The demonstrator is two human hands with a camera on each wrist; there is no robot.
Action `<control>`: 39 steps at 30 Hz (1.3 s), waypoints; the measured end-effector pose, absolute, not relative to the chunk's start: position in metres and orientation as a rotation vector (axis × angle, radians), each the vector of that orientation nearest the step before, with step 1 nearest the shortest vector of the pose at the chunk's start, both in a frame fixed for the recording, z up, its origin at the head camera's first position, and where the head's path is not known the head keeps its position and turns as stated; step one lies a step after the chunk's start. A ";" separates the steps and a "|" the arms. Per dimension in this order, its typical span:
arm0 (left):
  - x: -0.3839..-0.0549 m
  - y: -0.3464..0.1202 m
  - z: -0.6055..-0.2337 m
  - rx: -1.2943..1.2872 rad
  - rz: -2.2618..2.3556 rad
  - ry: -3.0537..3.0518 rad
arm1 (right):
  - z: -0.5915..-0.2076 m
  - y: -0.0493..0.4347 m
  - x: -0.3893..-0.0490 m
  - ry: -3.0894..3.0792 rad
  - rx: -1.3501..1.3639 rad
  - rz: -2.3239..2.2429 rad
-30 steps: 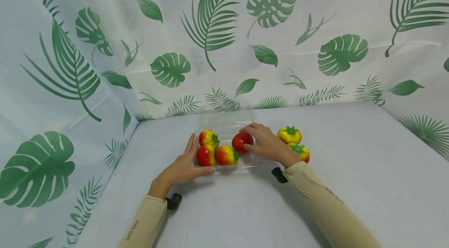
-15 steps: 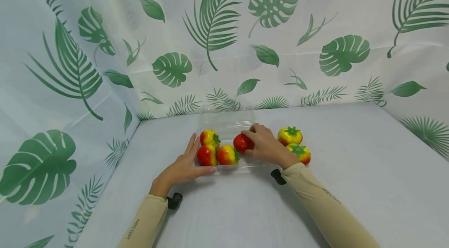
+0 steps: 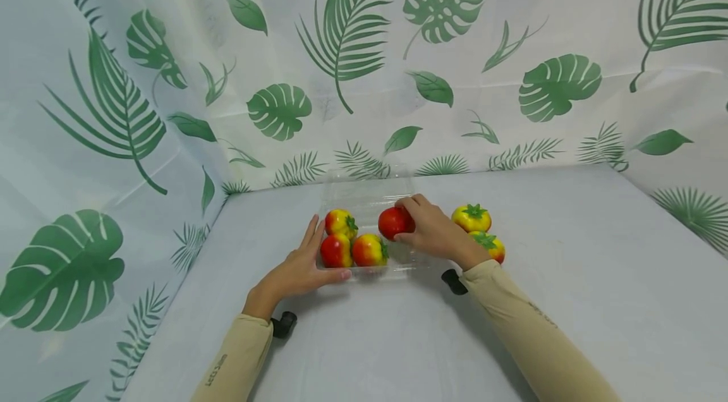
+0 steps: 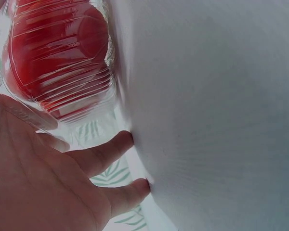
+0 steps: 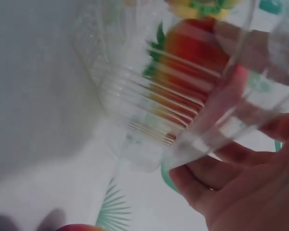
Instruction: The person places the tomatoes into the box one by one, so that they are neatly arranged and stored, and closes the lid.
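Observation:
In the head view my right hand (image 3: 435, 229) grips a glossy tomato (image 3: 394, 224), red side toward the camera, over the right half of a clear plastic clamshell box (image 3: 406, 268). Through the box wall in the right wrist view, the gripped tomato (image 5: 195, 55) shows its green leaves to one side. My left hand (image 3: 296, 270) rests against the box's front left corner, thumb along the front wall and fingers extended along the left side. Inside the left half sit three red-and-yellow tomatoes (image 3: 335, 251). Ribbed plastic covers red fruit (image 4: 58, 48) in the left wrist view.
Two more yellow-and-red tomatoes (image 3: 471, 219) lie on the white table (image 3: 364, 351) right of the box, partly behind my right wrist. The box's clear lid (image 3: 370, 187) stands open at the back. Behind hangs a leaf-patterned curtain (image 3: 364, 124).
My right hand has raised the gripped tomato slightly and shifted it toward the back, after a small dip half a second ago. The left hand and the other tomatoes stay in place.

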State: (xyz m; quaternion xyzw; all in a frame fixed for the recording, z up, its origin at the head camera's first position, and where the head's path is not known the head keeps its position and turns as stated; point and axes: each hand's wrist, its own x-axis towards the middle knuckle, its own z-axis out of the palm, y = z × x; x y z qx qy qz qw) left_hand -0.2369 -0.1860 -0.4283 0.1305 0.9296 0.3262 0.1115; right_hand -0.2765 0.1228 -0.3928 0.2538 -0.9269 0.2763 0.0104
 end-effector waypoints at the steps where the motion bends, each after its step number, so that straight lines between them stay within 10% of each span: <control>1: -0.237 -0.186 -0.428 0.378 0.957 2.729 | -0.391 0.123 -0.277 -2.882 0.779 0.896; 39: -0.240 -0.189 -0.433 0.396 0.989 2.718 | -0.357 0.120 -0.297 -2.655 0.911 1.192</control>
